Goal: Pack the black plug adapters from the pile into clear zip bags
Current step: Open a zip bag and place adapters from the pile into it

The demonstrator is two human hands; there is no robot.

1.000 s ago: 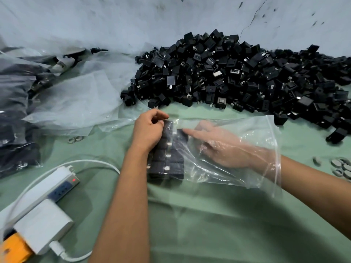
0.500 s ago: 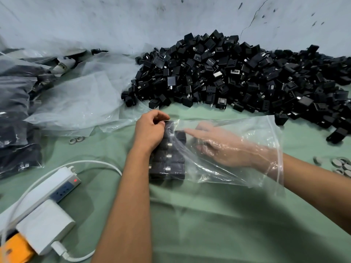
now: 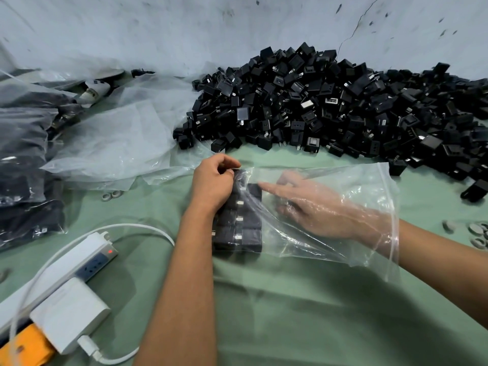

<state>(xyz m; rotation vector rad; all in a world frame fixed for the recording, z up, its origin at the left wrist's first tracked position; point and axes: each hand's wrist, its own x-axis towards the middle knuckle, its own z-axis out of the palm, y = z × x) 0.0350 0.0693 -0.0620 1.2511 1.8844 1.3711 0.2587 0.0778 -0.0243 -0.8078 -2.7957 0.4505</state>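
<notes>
— Now, the left grip [image 3: 215, 184]?
— Curled, pinching the closed end of the clear zip bag [image 3: 340, 215] from outside, right on top of the packed adapters [image 3: 239, 220].
— And the right grip [image 3: 314, 207]?
— Inside the bag, wrist through the bag's mouth, fingers [image 3: 272, 188] stretched flat and pointing at the top adapter of the block. Holding nothing; whether the fingertip touches the adapter, cannot tell.
— Packed adapters, where exactly?
— Under and just below the left grip, at the bag's far end from the mouth, laid in two neat columns, flat on the green surface [image 3: 290, 313]. Metal prongs showing along the seam between columns.
— Further out?
— Beyond both grips, against the wall [image 3: 211, 27], the loose pile of black plug adapters [image 3: 330, 107], heaped high in the middle and spreading off to the right. A few strays near the right grip's side, one just past the bag's zip corner.
— To the left of the left grip?
— Empty clear bags [image 3: 113, 143] lying crumpled, then filled bags of dark adapters [image 3: 23, 180] stacked at the edge. Two small rings [image 3: 112, 195] on the cloth beside them.
— Nearer the body?
— White power strip [image 3: 68, 268] with a red light, a white charger block [image 3: 70, 313] plugged in, a white cable [image 3: 137, 228] looping up near the left forearm, something orange [image 3: 23, 347] at the corner.
— Right edge?
— More small grey rings [image 3: 475, 233], well apart from the bag.
</notes>
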